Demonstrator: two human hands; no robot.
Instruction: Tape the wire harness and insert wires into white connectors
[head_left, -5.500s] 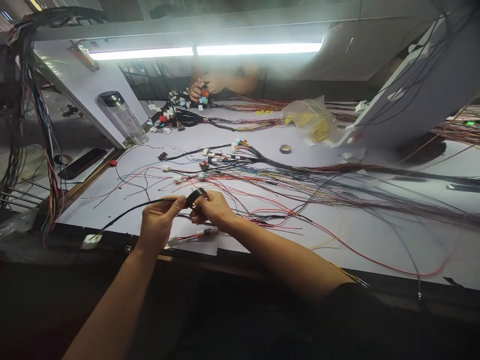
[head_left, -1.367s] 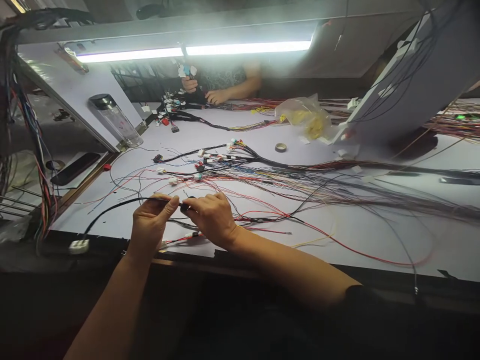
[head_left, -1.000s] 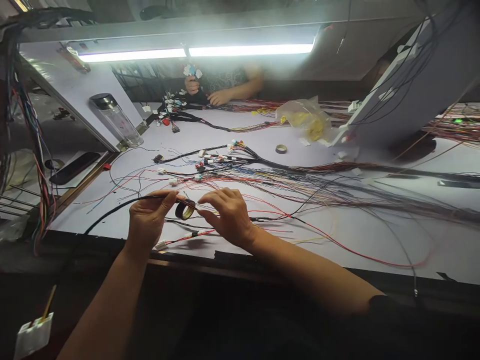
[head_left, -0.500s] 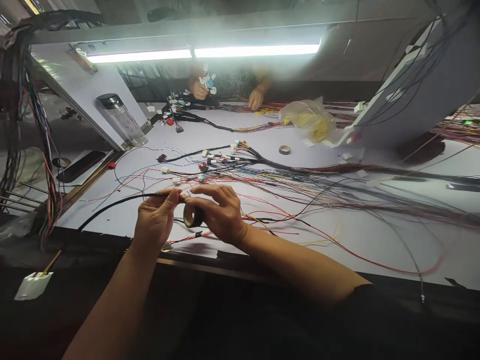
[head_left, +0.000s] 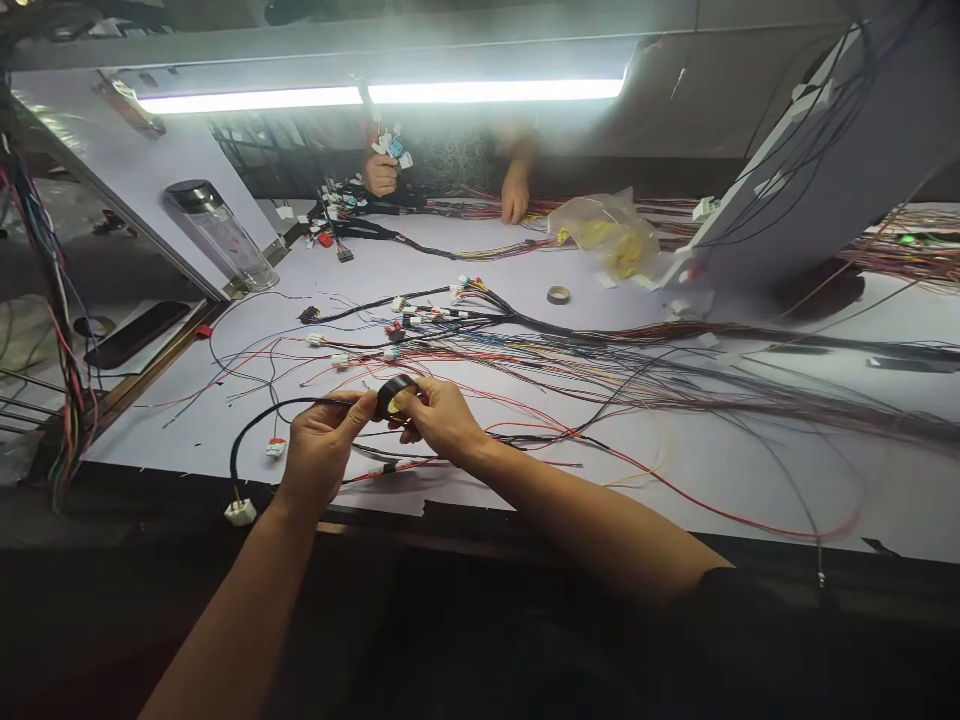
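A white connector (head_left: 241, 513), lower left, terminates the black cable (head_left: 279, 403) pinched in the fingers of the left hand (head_left: 319, 443) left of centre, beside the black tape roll (head_left: 394, 388) gripped in the fingers of the right hand (head_left: 448, 420), with a second tape roll (head_left: 559, 299) farther back on the desk (head_left: 637, 508).

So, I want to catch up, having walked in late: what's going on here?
A person's left hand pinches a black cable, and their right hand holds a roll of black tape right next to it. The cable's white connector is by the front edge of the table. Across the table, a co-worker's hand grips a bunch of connectors. Another tape roll lies beyond the loose wires.
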